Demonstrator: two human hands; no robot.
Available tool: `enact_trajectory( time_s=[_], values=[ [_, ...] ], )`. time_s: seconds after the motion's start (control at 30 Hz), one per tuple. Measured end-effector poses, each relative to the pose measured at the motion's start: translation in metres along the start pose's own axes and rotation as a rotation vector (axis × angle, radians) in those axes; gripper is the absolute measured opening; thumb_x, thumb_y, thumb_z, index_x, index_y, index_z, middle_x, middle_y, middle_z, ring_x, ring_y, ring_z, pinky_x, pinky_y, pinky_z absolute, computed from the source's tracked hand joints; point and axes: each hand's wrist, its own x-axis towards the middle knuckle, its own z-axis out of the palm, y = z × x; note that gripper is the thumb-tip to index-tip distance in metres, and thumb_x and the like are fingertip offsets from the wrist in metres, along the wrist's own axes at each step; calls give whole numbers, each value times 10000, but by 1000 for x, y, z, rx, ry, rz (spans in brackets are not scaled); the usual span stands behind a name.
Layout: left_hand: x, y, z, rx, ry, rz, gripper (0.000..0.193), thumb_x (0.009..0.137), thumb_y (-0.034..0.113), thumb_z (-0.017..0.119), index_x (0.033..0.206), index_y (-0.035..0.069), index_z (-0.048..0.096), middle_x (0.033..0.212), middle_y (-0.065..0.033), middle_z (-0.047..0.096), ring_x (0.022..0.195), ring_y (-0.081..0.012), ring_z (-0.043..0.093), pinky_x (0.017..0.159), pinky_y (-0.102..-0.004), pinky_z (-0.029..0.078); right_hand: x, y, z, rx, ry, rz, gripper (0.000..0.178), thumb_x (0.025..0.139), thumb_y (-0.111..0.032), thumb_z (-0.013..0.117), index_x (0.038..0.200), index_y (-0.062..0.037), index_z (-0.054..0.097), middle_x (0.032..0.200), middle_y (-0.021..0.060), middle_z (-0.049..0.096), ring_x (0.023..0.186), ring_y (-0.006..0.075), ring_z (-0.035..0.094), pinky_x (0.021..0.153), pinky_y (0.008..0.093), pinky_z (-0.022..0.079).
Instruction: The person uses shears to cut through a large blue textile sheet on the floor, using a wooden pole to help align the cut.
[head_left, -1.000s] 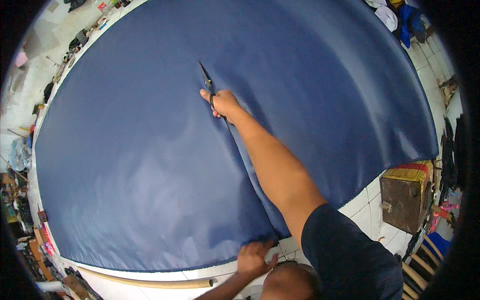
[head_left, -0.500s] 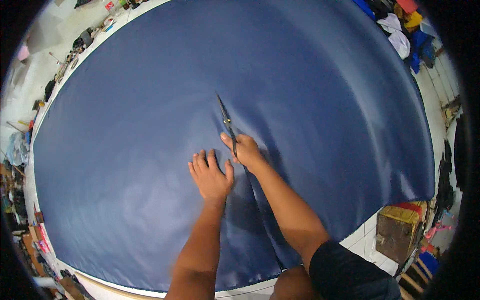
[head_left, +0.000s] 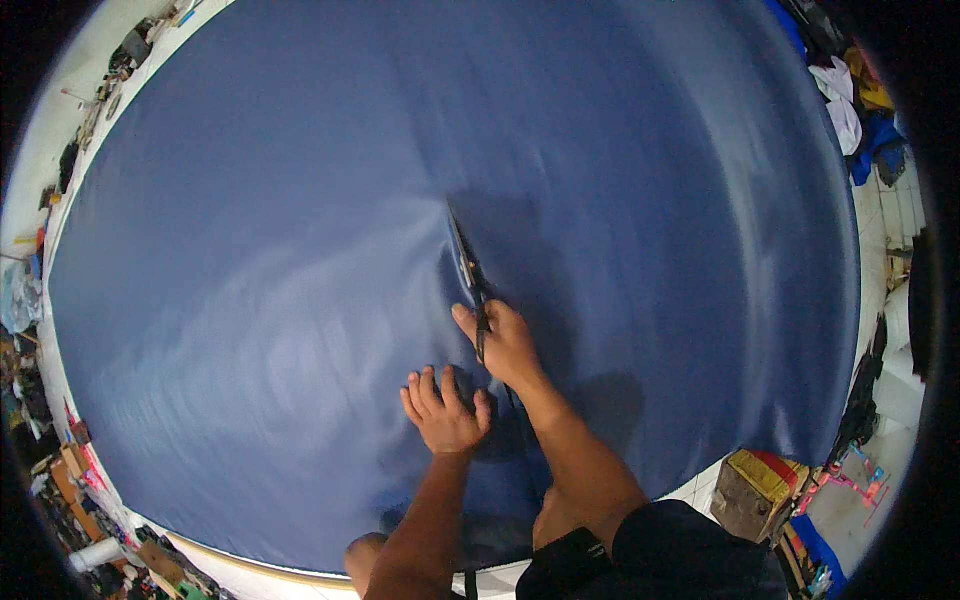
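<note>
A wide sheet of smooth dark blue material, like synthetic leather, is spread over most of the floor. My right hand is closed on the dark handles of a pair of scissors, whose long blades point away from me along the sheet. A cut line runs back from the scissors toward me, partly covered by my right forearm. Just left of and nearer than the scissors, my left hand rests palm down on the sheet with fingers spread, holding nothing.
A worn box with a yellow and red top stands at the near right, against the sheet's edge. Crumpled cloths lie at the far right. Tools and clutter line the left edge, with a clear plastic bag among them.
The view has shifted, and both hands and the scissors now appear lower in the picture. A knee has come into view beside my left forearm. The right hand keeps its hold on the scissors.
</note>
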Motion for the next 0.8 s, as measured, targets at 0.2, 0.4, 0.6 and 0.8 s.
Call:
enact_trajectory(
  time_s=[0.2, 0.4, 0.6, 0.8],
  values=[
    [-3, -2, 5, 27, -22, 44, 605, 849, 410, 602, 1302, 24, 498, 1370, -241, 426, 1365, -447, 323, 1137, -627, 207, 107, -69, 13, -98, -31, 57, 605, 861, -592, 660, 777, 6, 632, 731, 202, 641, 725, 367, 630, 694, 456, 476],
    [-5, -3, 10, 22, -29, 52, 587, 823, 445, 634, 1254, 57, 549, 1365, -217, 422, 1370, -445, 307, 1138, -632, 201, 220, -129, 20, -191, -24, -31, 664, 868, -598, 621, 1001, 48, 693, 993, 271, 695, 991, 432, 662, 848, 483, 496],
    [39, -10, -5, -74, -66, -92, 522, 815, 433, 670, 1170, 61, 582, 1187, -211, 488, 1198, -410, 417, 998, -575, 324, 238, -141, 26, -260, -81, 49, 688, 868, -611, 613, 1069, 43, 679, 1066, 266, 688, 1050, 418, 649, 905, 484, 486],
    [389, -38, -6, -76, 279, -34, 481, 928, 357, 573, 1294, 45, 579, 1340, -237, 522, 1275, -409, 454, 1080, -511, 334, 246, -129, 33, -232, -2, -29, 566, 882, -582, 652, 701, -53, 561, 566, 75, 572, 502, 201, 574, 558, 381, 468]
  ],
)
